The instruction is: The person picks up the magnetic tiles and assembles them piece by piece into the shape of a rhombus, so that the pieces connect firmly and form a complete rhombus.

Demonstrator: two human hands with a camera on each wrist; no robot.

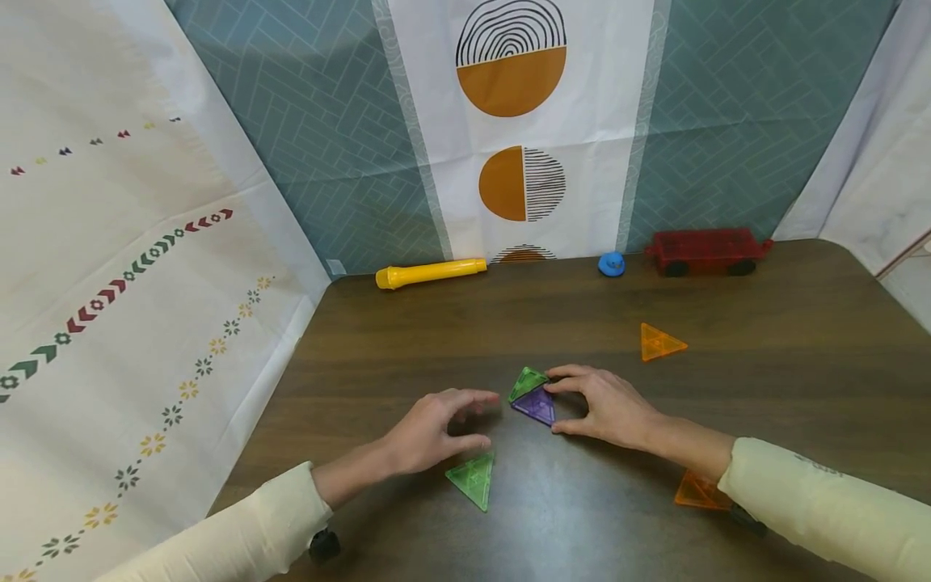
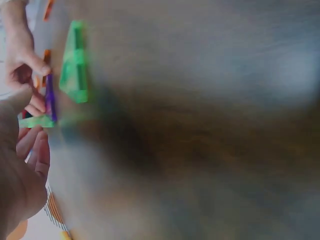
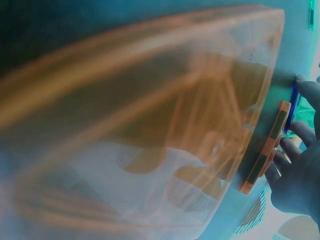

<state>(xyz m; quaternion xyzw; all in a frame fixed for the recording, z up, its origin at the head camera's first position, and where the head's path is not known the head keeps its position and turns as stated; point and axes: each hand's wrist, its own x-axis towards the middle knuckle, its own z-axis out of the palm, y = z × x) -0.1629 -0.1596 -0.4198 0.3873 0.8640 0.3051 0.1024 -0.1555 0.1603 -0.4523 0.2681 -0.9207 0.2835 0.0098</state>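
A purple triangular magnetic tile (image 1: 536, 406) lies on the table with one edge against a green triangular tile (image 1: 527, 382). My right hand (image 1: 607, 408) pinches the purple tile at its right side, thumb at the near corner and fingertips at the far one. Just left of the pair, my left hand (image 1: 432, 428) holds nothing; its fingers are spread and loosely bent. Below that hand lies another green triangular tile (image 1: 474, 480), also visible standing out in the left wrist view (image 2: 75, 65). The right wrist view shows the purple tile (image 3: 293, 102) edge-on by the fingertips.
One orange triangular tile (image 1: 660, 343) lies beyond my right hand; another (image 1: 701, 491) is partly under the right forearm. Along the back edge are a yellow microphone-shaped toy (image 1: 432, 274), a small blue object (image 1: 611, 264) and a red wheeled toy wagon (image 1: 707, 250).
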